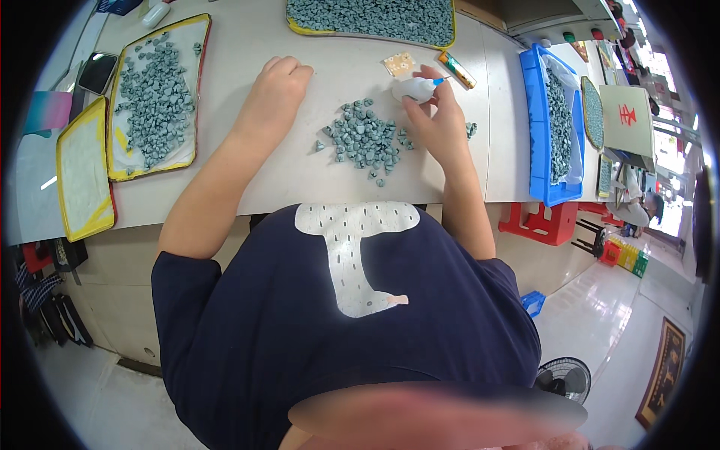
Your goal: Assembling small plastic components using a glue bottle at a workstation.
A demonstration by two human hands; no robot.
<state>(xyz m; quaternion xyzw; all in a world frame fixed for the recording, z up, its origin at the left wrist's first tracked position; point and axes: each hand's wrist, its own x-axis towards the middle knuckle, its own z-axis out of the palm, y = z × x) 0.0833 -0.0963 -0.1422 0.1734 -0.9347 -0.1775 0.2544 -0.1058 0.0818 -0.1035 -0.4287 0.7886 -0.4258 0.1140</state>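
White bottle in grasp, small pieces lying loose

The white bottle (pixel 405 91) sat above the pile's right side, gripped by the right hand's (pixel 437 120) fingers. From it, grey-green pieces (pixel 365 139) lay loose at eight o'clock; the left hand (pixel 281 86) curled at nine, contents hidden. Farther out, the nine-o'clock tray (pixel 187 30) was partly covered, the eleven-o'clock tray (pixel 300 30) densely filled. The loose pile seemed unfinished; which pieces were done couldn't be told.
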